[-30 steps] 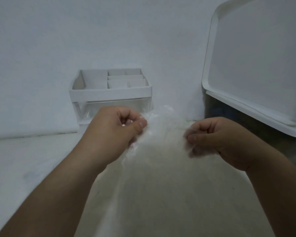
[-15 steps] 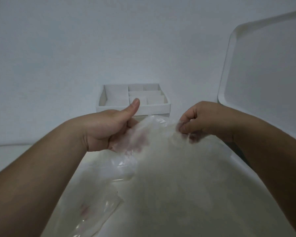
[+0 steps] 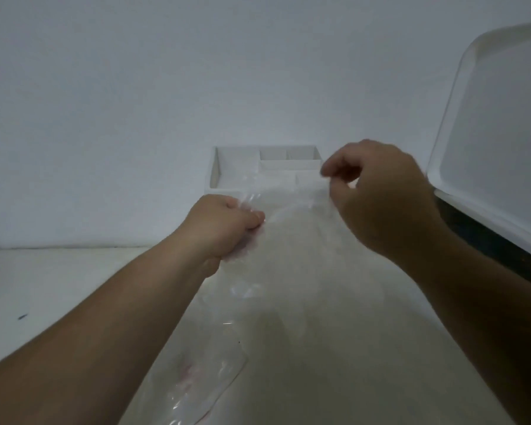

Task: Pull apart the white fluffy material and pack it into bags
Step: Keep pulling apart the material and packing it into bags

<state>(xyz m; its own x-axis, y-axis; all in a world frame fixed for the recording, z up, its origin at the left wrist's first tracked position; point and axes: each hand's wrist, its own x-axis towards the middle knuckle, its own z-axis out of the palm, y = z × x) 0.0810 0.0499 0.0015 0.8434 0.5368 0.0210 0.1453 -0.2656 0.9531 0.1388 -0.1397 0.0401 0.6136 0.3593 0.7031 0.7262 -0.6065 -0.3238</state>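
My left fingers [image 3: 255, 217] and right fingers [image 3: 328, 172] pinch the bag [image 3: 288, 271] by its rim, white fluff [image 3: 313, 317] seemingly packed beneath them, closing yet to do.

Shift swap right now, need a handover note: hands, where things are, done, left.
Left hand: grips the clear bag at the left of its top edge.
Right hand: raised, fingers pinching the bag's top edge on the right.
White fluffy material: hazy mass between and below the hands, apparently in the bag; amount unclear.
Behind: white organizer; white tray leaning at right.
Done: bag mouth held spread.
Left: probably finish stuffing and close it; no finished bag in view.
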